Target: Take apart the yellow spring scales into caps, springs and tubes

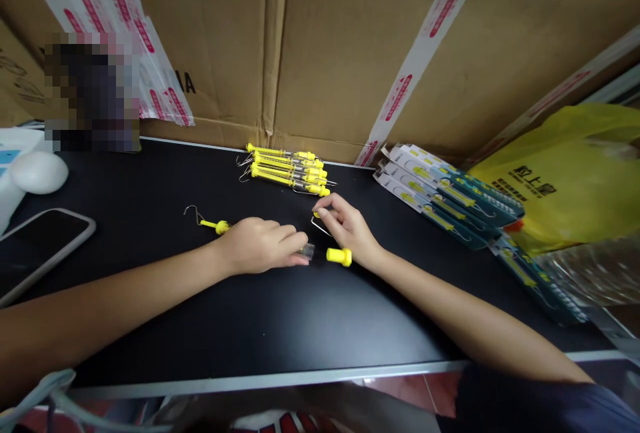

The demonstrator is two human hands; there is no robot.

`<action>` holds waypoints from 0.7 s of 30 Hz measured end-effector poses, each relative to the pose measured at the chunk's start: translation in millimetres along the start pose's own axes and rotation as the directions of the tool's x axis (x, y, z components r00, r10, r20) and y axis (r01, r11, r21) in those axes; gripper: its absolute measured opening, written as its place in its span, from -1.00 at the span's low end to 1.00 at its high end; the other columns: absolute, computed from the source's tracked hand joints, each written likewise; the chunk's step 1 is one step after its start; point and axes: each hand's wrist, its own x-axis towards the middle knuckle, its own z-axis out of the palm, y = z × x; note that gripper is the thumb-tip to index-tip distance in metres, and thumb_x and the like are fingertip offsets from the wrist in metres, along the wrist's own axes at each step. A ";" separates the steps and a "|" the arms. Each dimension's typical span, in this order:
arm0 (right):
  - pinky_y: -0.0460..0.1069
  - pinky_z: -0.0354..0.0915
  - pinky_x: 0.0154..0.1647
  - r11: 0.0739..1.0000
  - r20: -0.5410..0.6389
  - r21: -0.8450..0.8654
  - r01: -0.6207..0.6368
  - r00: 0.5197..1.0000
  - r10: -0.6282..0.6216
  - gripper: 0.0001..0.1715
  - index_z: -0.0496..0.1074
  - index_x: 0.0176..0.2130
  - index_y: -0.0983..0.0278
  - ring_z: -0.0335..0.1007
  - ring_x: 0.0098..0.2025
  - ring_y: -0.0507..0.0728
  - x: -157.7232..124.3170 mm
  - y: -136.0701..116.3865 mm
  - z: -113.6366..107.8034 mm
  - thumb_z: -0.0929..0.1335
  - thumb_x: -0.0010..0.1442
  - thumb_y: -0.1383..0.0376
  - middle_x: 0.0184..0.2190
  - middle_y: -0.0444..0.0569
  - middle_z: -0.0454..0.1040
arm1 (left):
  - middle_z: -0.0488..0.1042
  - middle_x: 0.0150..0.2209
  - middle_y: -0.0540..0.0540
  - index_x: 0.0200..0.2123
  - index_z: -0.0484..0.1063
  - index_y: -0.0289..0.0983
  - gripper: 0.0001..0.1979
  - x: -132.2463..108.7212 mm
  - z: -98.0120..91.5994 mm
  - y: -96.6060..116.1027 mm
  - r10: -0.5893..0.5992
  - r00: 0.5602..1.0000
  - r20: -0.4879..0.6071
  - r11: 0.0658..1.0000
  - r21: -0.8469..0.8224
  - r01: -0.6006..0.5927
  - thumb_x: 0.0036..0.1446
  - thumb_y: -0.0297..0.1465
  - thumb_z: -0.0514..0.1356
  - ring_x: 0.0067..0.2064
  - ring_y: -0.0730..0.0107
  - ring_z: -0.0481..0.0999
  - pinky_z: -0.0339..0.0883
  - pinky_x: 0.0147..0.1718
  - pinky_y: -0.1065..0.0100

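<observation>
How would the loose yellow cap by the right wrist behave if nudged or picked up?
The yellow cap is a short round piece lying on its side, so it would probably roll on the smooth black table. It looks small, plastic and light, likely easy to flick away. Its flanged end may make it roll in a curve.

A clear tube (307, 251) lies flat, gripped by the left hand (257, 245), its end showing past the fingertips. A yellow-ended wire hook (206, 221) juts out at that hand's wrist side. The right hand (347, 226) pinches a bent wire (320, 225); a yellow cap (339, 256) lies just beside it.
</observation>
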 end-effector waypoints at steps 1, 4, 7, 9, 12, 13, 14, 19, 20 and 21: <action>-0.15 0.05 -0.54 0.998 0.006 -0.056 -0.006 1.000 0.006 -0.80 0.29 -0.24 0.26 0.06 -0.60 -0.06 -0.9 0.8 -0.6 0.21 0.28 0.19 -0.57 -0.22 0.24 | 0.35 -0.58 0.08 -0.39 0.30 -0.25 -0.66 -0.6 0.8 -4.7 -0.019 1.000 0.003 1.000 0.011 0.019 0.29 -0.16 -0.06 -0.57 0.51 0.37 0.02 -0.61 0.38; -0.14 0.06 -0.50 0.970 0.007 -0.243 -0.018 1.000 0.021 -0.82 0.31 -0.22 0.24 0.10 -0.61 -0.05 -3.1 -1.5 -1.0 0.20 0.28 0.22 -0.64 -0.25 0.23 | 0.38 -0.55 0.08 -0.38 0.30 -0.25 -0.66 -1.6 3.4 -12.9 -0.055 0.997 0.045 0.998 0.011 0.054 0.29 -0.16 -0.06 -0.54 0.50 0.40 0.03 -0.60 0.38; -0.13 0.07 -0.48 0.911 -0.007 -0.410 -0.049 0.999 0.051 -0.81 0.32 -0.16 0.21 0.21 -0.59 -0.01 -3.9 -6.4 0.1 0.18 0.29 0.25 -0.59 -0.22 0.35 | 0.39 -0.53 0.08 -0.37 0.29 -0.25 -0.68 -1.1 5.0 -11.9 -0.064 0.994 0.086 0.998 0.008 0.064 0.28 -0.17 -0.05 -0.52 0.48 0.42 0.04 -0.59 0.38; -0.12 0.07 -0.49 0.854 -0.014 -0.517 -0.062 0.998 0.064 -0.79 0.32 -0.13 0.20 0.29 -0.58 0.01 -4.1 -7.3 0.8 0.18 0.29 0.25 -0.55 -0.19 0.43 | 0.39 -0.53 0.08 -0.36 0.28 -0.25 -0.69 -0.6 5.4 -10.3 -0.074 0.992 0.103 0.997 0.004 0.074 0.28 -0.17 -0.04 -0.51 0.48 0.43 0.05 -0.58 0.38; -0.10 0.04 -0.51 0.748 -0.026 -0.662 -0.044 0.999 0.036 -0.76 0.35 -0.15 0.20 0.38 -0.54 0.06 -4.4 -3.9 0.5 0.17 0.29 0.21 -0.50 -0.14 0.51 | 0.40 -0.50 0.06 -0.34 0.28 -0.25 -0.68 0.0 5.8 -9.7 -0.092 0.989 0.119 0.996 0.003 0.092 0.26 -0.13 -0.02 -0.49 0.45 0.45 0.06 -0.57 0.38; -0.10 0.04 -0.52 0.719 -0.025 -0.695 -0.030 1.000 0.018 -0.75 0.36 -0.16 0.20 0.41 -0.52 0.07 -4.5 -2.1 -0.1 0.17 0.30 0.20 -0.48 -0.13 0.53 | 0.40 -0.50 0.06 -0.33 0.28 -0.25 -0.68 0.0 5.9 -9.9 -0.093 0.988 0.125 0.996 0.007 0.093 0.25 -0.13 -0.01 -0.48 0.44 0.45 0.06 -0.57 0.38; -0.09 0.04 -0.52 0.698 -0.021 -0.716 -0.014 1.000 -0.001 -0.75 0.37 -0.17 0.19 0.43 -0.50 0.07 -4.6 -0.3 -0.9 0.18 0.30 0.19 -0.45 -0.13 0.54 | 0.41 -0.49 0.06 -0.33 0.28 -0.25 -0.69 0.0 5.9 -10.1 -0.092 0.987 0.131 0.996 0.012 0.092 0.24 -0.13 -0.01 -0.48 0.43 0.45 0.06 -0.57 0.38; -0.10 0.15 -0.45 0.695 0.035 -0.716 0.068 0.997 -0.062 -0.74 0.43 -0.17 0.14 0.46 -0.33 0.06 -4.7 1.9 -4.7 0.20 0.30 0.19 -0.29 -0.13 0.55 | 0.42 -0.47 0.05 -0.32 0.28 -0.25 -0.71 -0.9 5.7 -10.9 -0.107 0.983 0.148 0.994 0.020 0.105 0.23 -0.14 0.01 -0.47 0.41 0.45 0.06 -0.57 0.38; -0.10 0.16 -0.44 0.696 0.041 -0.714 0.076 0.997 -0.067 -0.73 0.44 -0.16 0.14 0.46 -0.32 0.05 -4.8 1.0 -4.9 0.20 0.30 0.18 -0.28 -0.12 0.53 | 0.42 -0.47 0.05 -0.32 0.28 -0.26 -0.71 -1.2 5.6 -11.1 -0.110 0.982 0.154 0.994 0.017 0.109 0.24 -0.14 0.01 -0.47 0.41 0.46 0.06 -0.56 0.38; -0.10 0.17 -0.44 0.695 0.044 -0.715 0.081 0.997 -0.071 -0.73 0.44 -0.16 0.14 0.45 -0.32 0.05 -4.8 0.2 -4.9 0.20 0.30 0.18 -0.29 -0.11 0.52 | 0.42 -0.46 0.04 -0.32 0.28 -0.26 -0.71 -1.4 5.6 -11.3 -0.113 0.980 0.161 0.994 0.011 0.113 0.24 -0.15 0.01 -0.46 0.41 0.46 0.06 -0.56 0.38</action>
